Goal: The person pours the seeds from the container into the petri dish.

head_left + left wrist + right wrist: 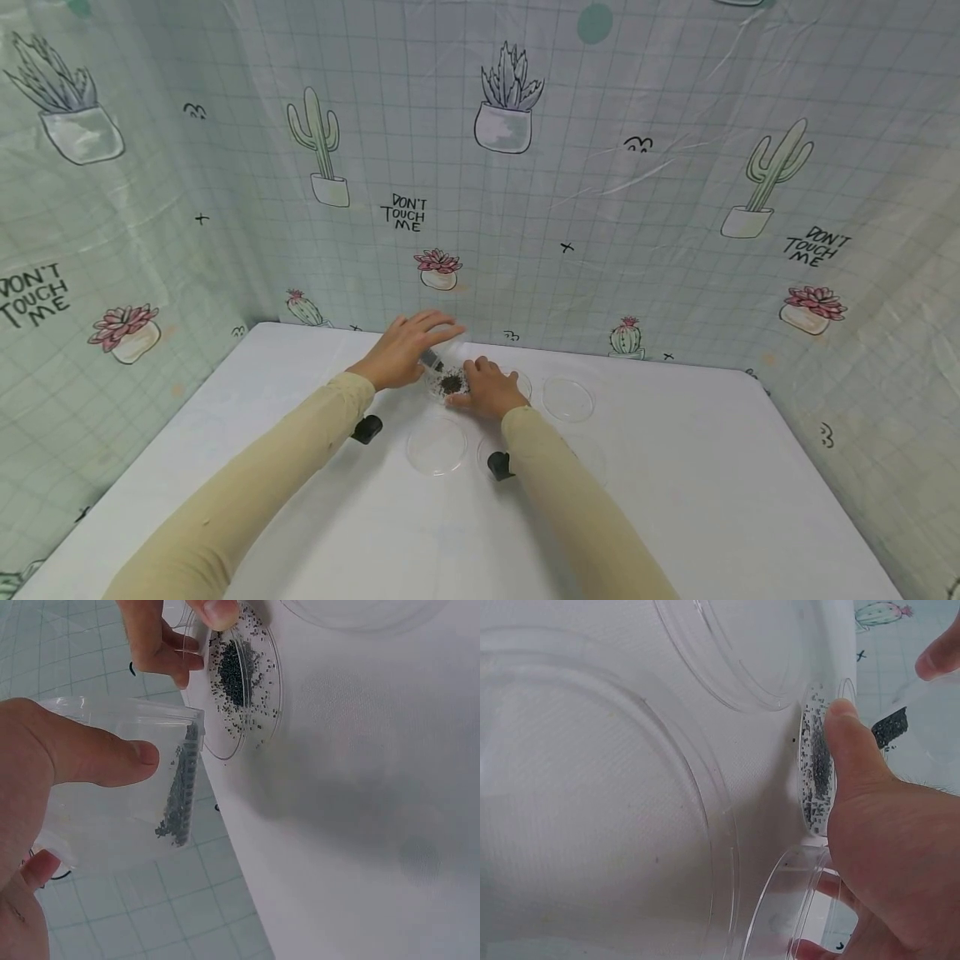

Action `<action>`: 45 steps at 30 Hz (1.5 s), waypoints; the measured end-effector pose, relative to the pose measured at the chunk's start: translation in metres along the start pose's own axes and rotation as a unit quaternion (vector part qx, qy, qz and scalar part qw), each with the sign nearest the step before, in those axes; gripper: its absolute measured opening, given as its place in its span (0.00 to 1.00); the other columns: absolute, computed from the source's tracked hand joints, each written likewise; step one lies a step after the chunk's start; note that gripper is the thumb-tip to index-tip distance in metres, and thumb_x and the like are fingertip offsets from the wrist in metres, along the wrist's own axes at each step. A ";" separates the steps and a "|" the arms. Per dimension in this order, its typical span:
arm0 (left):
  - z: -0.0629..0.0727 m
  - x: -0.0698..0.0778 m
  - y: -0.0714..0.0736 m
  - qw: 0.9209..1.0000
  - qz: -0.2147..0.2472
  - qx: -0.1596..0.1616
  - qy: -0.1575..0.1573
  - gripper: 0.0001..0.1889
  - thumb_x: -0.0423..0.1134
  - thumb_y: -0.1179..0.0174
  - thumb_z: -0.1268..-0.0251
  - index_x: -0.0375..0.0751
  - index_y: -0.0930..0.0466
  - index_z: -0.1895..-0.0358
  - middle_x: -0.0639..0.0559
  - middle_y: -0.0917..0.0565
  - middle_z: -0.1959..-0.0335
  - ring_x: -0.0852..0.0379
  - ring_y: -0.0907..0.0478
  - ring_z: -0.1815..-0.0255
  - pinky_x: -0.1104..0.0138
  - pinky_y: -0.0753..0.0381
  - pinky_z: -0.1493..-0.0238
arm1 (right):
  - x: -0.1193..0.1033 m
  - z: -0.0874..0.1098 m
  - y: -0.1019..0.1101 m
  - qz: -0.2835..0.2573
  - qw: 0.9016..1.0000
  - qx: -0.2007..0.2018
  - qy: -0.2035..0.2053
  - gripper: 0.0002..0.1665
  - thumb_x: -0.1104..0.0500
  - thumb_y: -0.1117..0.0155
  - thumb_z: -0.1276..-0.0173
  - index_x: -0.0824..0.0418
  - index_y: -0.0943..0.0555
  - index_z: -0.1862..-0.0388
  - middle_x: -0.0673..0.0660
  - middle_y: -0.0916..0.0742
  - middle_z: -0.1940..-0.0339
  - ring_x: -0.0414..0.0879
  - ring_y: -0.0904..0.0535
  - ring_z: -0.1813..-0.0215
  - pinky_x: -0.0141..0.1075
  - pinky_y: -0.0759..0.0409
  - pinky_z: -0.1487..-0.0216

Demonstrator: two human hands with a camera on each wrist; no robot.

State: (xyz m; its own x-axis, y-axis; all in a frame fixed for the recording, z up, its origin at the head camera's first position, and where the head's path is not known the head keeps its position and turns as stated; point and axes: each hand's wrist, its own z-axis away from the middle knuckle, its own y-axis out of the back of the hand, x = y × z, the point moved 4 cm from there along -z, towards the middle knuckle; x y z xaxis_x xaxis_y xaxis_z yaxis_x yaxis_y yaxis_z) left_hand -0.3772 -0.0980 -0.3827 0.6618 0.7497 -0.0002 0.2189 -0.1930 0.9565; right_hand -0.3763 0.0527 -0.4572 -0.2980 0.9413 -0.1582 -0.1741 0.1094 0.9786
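My left hand (408,350) holds a clear plastic bag (97,817), thumb flat on its near face. Dark granules (180,787) have gathered along the bag's lower edge, which tilts over a clear petri dish (278,690). A heap of the same dark granules (232,675) lies in that dish, with loose ones scattered around it. From the right, my right hand (491,392) grips the dish, thumb (847,727) at the rim and fingers on the far side. The right fingertips are partly hidden in the right wrist view.
Another clear round dish (437,447) lies nearer on the white table (360,533). A further dish (567,400) lies to the right, and others sit partly behind the right hand and forearm. A patterned curtain (525,250) rises behind the table.
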 end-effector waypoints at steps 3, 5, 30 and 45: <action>0.000 -0.001 0.000 1.000 -0.002 -0.002 0.000 0.48 0.24 0.29 0.57 0.59 0.36 0.28 0.53 0.32 0.30 0.51 0.40 0.26 0.44 0.31 0.38 | 0.000 0.000 0.001 -0.001 1.000 0.003 0.001 0.44 0.29 0.44 0.37 0.55 0.35 0.32 0.59 0.29 0.32 0.55 0.33 0.28 0.69 0.38 0.34; 0.000 -0.001 0.000 1.000 -0.004 -0.004 -0.001 0.48 0.24 0.29 0.56 0.59 0.36 0.28 0.54 0.32 0.29 0.51 0.40 0.26 0.44 0.31 0.37 | -0.001 0.001 0.002 -0.001 1.000 0.003 0.001 0.44 0.30 0.44 0.37 0.55 0.35 0.32 0.59 0.29 0.32 0.55 0.34 0.28 0.69 0.38 0.34; -0.001 0.000 0.000 1.000 -0.008 -0.010 0.008 0.48 0.25 0.29 0.55 0.60 0.36 0.28 0.54 0.33 0.29 0.51 0.42 0.25 0.44 0.31 0.37 | 0.002 -0.002 -0.002 -0.002 1.000 0.002 -0.005 0.46 0.28 0.44 0.38 0.55 0.36 0.30 0.58 0.29 0.30 0.54 0.35 0.27 0.69 0.40 0.33; 0.012 -0.009 -0.001 0.999 0.031 0.029 0.028 0.47 0.28 0.27 0.57 0.55 0.36 0.29 0.50 0.33 0.29 0.51 0.39 0.27 0.44 0.31 0.40 | 0.002 -0.003 -0.004 0.010 1.000 0.009 0.001 0.45 0.28 0.45 0.37 0.55 0.35 0.31 0.58 0.29 0.31 0.54 0.34 0.28 0.68 0.38 0.34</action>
State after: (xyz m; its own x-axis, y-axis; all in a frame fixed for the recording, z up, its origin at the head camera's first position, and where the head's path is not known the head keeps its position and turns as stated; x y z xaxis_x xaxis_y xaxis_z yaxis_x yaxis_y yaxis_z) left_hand -0.3752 -0.1125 -0.3870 0.6342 0.7694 0.0763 0.2212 -0.2752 0.9356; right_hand -0.3787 0.0536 -0.4615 -0.3033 0.9427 -0.1392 -0.1516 0.0965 0.9837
